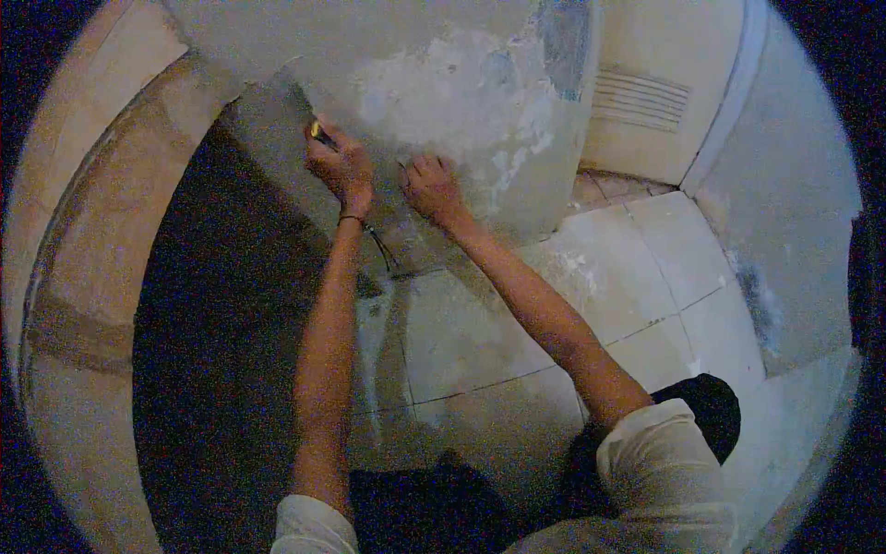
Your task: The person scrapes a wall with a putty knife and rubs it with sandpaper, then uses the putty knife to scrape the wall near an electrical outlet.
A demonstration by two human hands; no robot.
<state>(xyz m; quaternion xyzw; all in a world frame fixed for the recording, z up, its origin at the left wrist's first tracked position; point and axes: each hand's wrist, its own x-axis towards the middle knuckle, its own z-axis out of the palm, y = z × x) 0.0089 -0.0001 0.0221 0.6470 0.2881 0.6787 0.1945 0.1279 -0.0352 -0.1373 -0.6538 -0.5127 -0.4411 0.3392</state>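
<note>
My left hand (340, 168) is closed round the handle of what looks like a putty knife (321, 135), black with a yellow end. Its dark blade seems to lie against the grey wall (249, 37), though dim light blurs the edge. A dark cord or bracelet hangs from that wrist. To its right, my right hand (431, 188) is held close to the wall with the fingers curled. A thin edge shows by its fingertips, but what it is I cannot make out. Above the right hand spreads a rough white patch (452, 92) on the wall.
Pale floor tiles (480, 323) with white smears lie below the wall. A cream door (655, 92) with a louvred vent stands at the right, beside another grey wall (784, 203). A curved brownish ledge (83, 268) and a large dark area are on the left.
</note>
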